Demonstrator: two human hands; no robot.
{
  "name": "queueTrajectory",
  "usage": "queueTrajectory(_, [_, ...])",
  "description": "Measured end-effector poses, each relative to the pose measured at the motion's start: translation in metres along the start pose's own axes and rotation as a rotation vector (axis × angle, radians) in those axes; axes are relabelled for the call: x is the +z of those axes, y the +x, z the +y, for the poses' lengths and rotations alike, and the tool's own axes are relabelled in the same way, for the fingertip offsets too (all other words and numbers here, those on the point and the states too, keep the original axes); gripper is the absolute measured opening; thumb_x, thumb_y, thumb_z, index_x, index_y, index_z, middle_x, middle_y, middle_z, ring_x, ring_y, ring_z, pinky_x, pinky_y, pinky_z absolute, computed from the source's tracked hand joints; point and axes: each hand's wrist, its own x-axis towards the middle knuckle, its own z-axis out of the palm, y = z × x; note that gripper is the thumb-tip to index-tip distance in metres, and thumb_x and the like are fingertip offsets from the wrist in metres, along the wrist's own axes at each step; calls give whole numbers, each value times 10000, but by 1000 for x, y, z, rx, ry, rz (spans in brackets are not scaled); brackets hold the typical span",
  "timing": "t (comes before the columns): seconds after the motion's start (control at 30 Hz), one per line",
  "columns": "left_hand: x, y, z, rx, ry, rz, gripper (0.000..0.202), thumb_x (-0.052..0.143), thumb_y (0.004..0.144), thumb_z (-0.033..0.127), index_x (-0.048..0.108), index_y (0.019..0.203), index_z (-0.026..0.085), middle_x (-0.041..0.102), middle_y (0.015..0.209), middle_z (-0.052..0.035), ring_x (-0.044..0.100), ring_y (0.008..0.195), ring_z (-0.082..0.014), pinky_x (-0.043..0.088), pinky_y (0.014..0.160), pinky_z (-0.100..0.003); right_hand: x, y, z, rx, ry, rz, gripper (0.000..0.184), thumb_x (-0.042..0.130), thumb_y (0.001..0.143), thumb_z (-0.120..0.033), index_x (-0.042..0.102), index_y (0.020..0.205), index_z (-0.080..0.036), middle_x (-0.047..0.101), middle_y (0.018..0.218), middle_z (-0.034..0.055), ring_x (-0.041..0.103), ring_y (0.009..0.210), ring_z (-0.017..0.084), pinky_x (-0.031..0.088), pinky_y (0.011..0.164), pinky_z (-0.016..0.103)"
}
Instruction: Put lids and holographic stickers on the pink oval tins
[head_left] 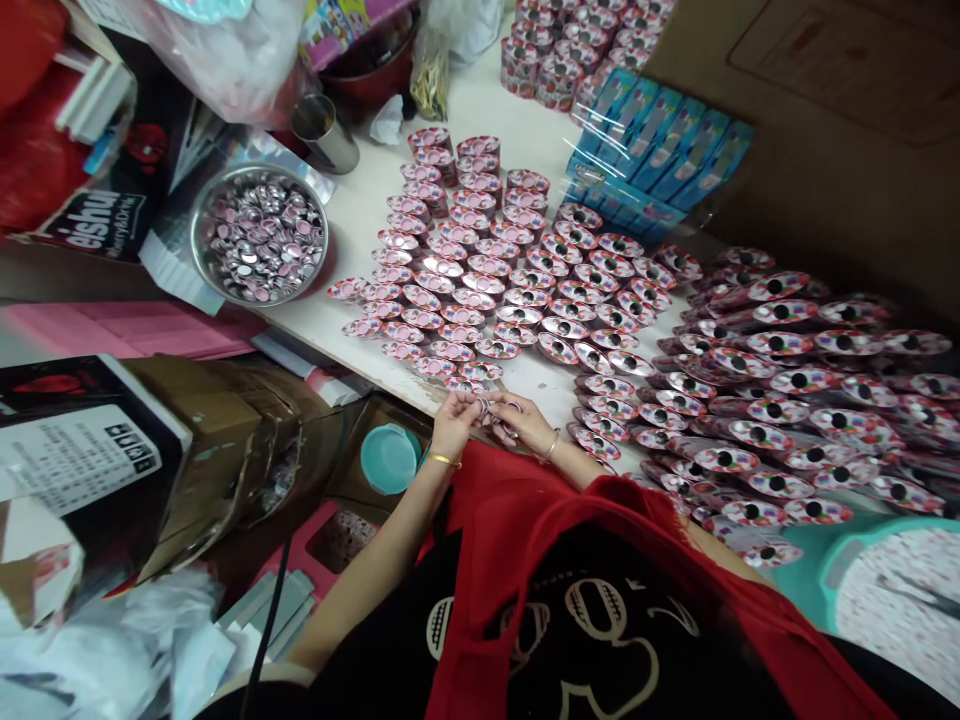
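Note:
My left hand [453, 426] and my right hand [531, 426] meet over my lap at the table's front edge. Fingers of both are closed around small round caps [486, 406], pink and silvery; their exact number is hard to see. Just beyond my fingers stand rows of small oval printed containers [472, 299]. Pink discs show on the tops of those at the left, while the containers farther right [784, 312] have dark round holes on top. Similar loose caps [259, 245] fill a metal bowl [196, 240] at the back left.
Blue boxes [660, 140] in clear wrap and a large cardboard box [825, 150] stand at the back right. A metal cup [330, 140] is near the bowl. Left of my lap are a small teal tub [390, 458] and cartons [217, 440]; a teal basin [829, 570] sits at right.

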Motion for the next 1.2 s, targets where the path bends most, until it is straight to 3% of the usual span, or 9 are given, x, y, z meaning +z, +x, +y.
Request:
queueTrajectory(0.1, [3,-4,-2,153,200,13,260,671,723,395,529,804,194,576,625,30,535,552,-98,437,570,-232,-3,5,4,20,-27,67,354,648,720,-373,625,1000,-157,625,605,-45,415,340,36,243,306,150])
queueTrajectory(0.23, [-3,-5,-2,229,371,-19,184,586,802,368,505,841,208,586,677,15,570,596,-120,451,605,-242,-10,9,10,58,-119,156,276,621,692,-341,638,909,-172,583,514,-66,420,327,50,252,301,147])
queueTrajectory(0.43, [-20,28,9,296,838,214,84,558,794,276,516,818,207,587,716,-10,558,662,-150,438,682,-269,-18,5,11,28,-195,237,227,577,697,-317,635,874,-187,607,572,-57,422,343,44,276,318,150])
queueTrajectory(0.63, [-17,53,23,111,1317,138,122,594,795,331,578,815,212,655,803,-77,619,828,-237,427,738,-317,-18,4,7,-15,-218,256,212,584,718,-347,611,867,-199,551,531,-75,394,344,46,273,335,157])
queueTrajectory(0.83, [-16,62,31,-108,1515,92,388,561,794,575,649,738,201,691,919,-163,636,945,-329,448,747,-377,-15,6,10,-12,-206,257,239,600,720,-389,598,870,-203,575,567,-66,403,342,43,260,332,154])
queueTrajectory(1.03, [-18,61,38,-73,1477,103,368,634,747,547,661,710,182,686,905,-177,634,971,-341,456,790,-393,-9,9,11,-13,-206,254,235,580,704,-351,602,884,-201,583,580,-63,408,345,44,254,329,154])
queueTrajectory(1.13, [-16,45,29,89,1129,78,318,616,772,500,631,765,183,667,799,-106,644,843,-256,471,746,-344,-9,9,12,-12,-189,255,239,569,711,-343,605,904,-206,595,588,-62,419,347,51,256,324,156])
queueTrajectory(1.2, [-10,32,19,168,783,-46,312,627,762,478,613,863,182,648,771,-52,626,750,-188,483,703,-300,-8,10,12,-17,-190,249,242,566,728,-350,607,919,-207,567,531,-74,403,332,57,258,322,160])
